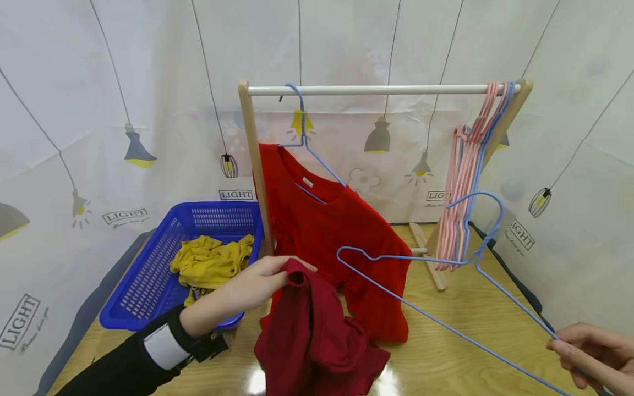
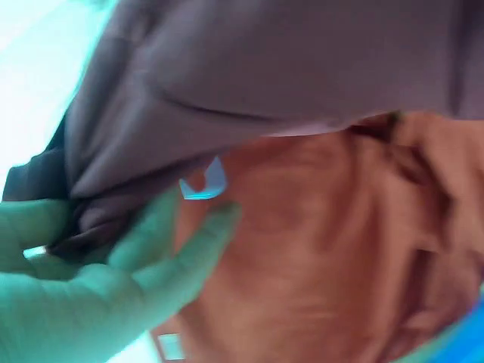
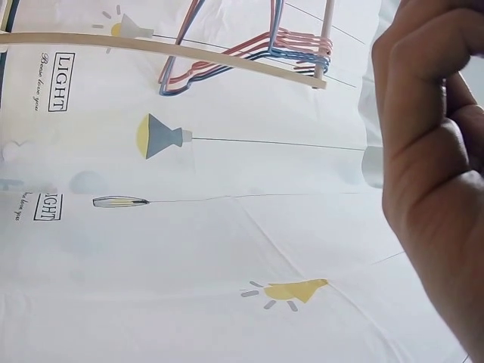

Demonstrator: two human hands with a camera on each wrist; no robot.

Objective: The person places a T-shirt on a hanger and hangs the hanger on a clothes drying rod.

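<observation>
My left hand (image 1: 264, 280) grips a dark red garment (image 1: 327, 341) by its upper edge, and the cloth hangs in folds over the table front. In the left wrist view the fingers (image 2: 162, 283) pinch the cloth, which looks dark purple there. At the lower right of the head view, my right hand (image 1: 594, 352) holds a blue clothes hanger (image 1: 426, 313) by one end, its hook pointing up and away. The hanger's frame reaches left toward the dark red garment. Behind them a bright red top (image 1: 342, 236) hangs on another blue hanger (image 1: 303, 118) from the rack.
A wooden rack with a white rail (image 1: 376, 90) stands at the back. Several pink and blue hangers (image 1: 465, 181) crowd its right end. On the left, a blue basket (image 1: 134, 275) contains yellow clothing (image 1: 213, 261). Lamp-printed cloth (image 1: 198, 71) surrounds the wooden table (image 1: 446, 330).
</observation>
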